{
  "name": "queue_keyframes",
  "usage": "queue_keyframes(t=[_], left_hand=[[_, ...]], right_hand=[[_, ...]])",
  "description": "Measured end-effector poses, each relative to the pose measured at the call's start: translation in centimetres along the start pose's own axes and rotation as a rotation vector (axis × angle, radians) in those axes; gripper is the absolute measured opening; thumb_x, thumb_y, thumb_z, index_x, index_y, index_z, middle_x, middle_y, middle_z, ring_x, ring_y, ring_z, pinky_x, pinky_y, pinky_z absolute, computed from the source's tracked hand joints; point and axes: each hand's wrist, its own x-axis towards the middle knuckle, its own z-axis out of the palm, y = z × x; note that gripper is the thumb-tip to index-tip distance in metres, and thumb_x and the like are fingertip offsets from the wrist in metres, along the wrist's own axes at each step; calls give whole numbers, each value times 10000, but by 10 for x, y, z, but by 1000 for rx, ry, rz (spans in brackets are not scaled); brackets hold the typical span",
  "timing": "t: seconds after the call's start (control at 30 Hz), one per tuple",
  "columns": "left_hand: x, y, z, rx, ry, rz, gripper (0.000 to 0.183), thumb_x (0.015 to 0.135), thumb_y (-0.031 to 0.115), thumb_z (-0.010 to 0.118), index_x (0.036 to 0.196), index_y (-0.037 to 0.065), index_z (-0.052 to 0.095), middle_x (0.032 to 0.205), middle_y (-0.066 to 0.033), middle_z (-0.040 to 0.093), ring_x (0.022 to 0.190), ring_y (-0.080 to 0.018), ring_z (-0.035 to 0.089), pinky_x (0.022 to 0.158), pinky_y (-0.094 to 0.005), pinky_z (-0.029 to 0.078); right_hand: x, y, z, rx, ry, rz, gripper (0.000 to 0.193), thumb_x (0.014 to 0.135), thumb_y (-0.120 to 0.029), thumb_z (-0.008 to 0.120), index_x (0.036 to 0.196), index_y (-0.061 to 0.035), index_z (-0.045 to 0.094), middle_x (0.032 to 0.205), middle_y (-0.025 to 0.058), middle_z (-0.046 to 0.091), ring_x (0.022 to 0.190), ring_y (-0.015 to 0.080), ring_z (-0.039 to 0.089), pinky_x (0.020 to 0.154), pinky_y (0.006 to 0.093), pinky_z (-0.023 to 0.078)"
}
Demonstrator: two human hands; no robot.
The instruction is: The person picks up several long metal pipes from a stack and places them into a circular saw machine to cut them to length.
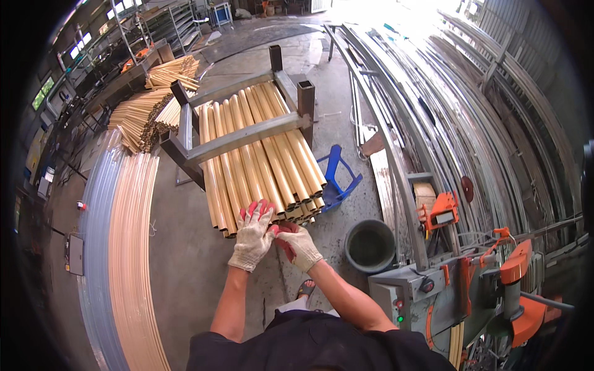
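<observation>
A stack of gold-coloured metal tubes (247, 151) lies in a grey steel frame rack (244, 137), its near ends sticking out toward me. Both my hands wear cream knitted gloves with red fingertips. My left hand (252, 236) rests on the near tube ends at the front of the stack, fingers stretched out and slightly spread. Close beside it, my right hand (297, 246) is at the lower tube ends with its fingers bent inward. Whatever those fingers hold, if anything, is hidden. The two hands nearly meet at the thumbs.
A blue plastic stool (337, 178) and a dark round bucket (369, 245) stand right of the rack. An orange-and-grey cutting machine (445, 290) is at lower right. Long metal profiles (427, 123) fill the right side. Pinkish strips (133, 247) and more gold tubes (133, 117) lie left.
</observation>
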Motion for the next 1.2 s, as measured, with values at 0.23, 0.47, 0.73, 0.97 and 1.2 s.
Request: queue_keyframes(t=[0.23, 0.47, 0.73, 0.97, 1.2], left_hand=[[56, -24, 24, 269, -18, 381, 623, 918, 285, 638, 1507, 214, 448, 1625, -126, 285, 1507, -373, 219, 1232, -528, 117], [65, -53, 21, 319, -198, 345, 594, 1019, 386, 499, 1543, 138, 369, 1574, -177, 366, 1474, -400, 284, 1219, -528, 169], [13, 297, 86, -673, -421, 533, 331, 806, -10, 639, 1134, -46, 673, 1105, -185, 699, 981, -322, 672, 856, -415, 542], [-204, 592, 316, -552, -919, 1793, 526, 855, 314, 693, 1310, 84, 563, 1389, -165, 513, 1335, -366, 437, 1128, -484, 339], [-316, 787, 435, -134, -878, 1828, 791, 869, 454, 688, 1536, 194, 351, 1641, -117, 205, 1517, -364, 154, 1237, -520, 144]], right_hand=[[-39, -44, -31, 59, 76, -77, 440, 906, 29, 583, 1317, 137, 466, 1289, 214, 583, 1180, 280, 621, 960, 401, 569], [-213, 19, -212, -1003, 568, 192, 549, 808, -309, 630, 1213, 58, 589, 1037, 251, 694, 1002, 365, 687, 870, 444, 534], [-473, 182, -293, -594, 1435, 317, 374, 741, -268, 614, 965, 28, 660, 1000, 294, 667, 975, 439, 647, 833, 492, 502], [-522, 344, -272, -130, 1527, 486, 345, 826, -223, 627, 1070, 15, 676, 825, 122, 726, 789, 209, 711, 727, 360, 540], [-540, 416, -185, 573, 1587, 207, 265, 909, -129, 647, 1116, 35, 618, 834, 117, 697, 726, 209, 700, 598, 336, 549]])
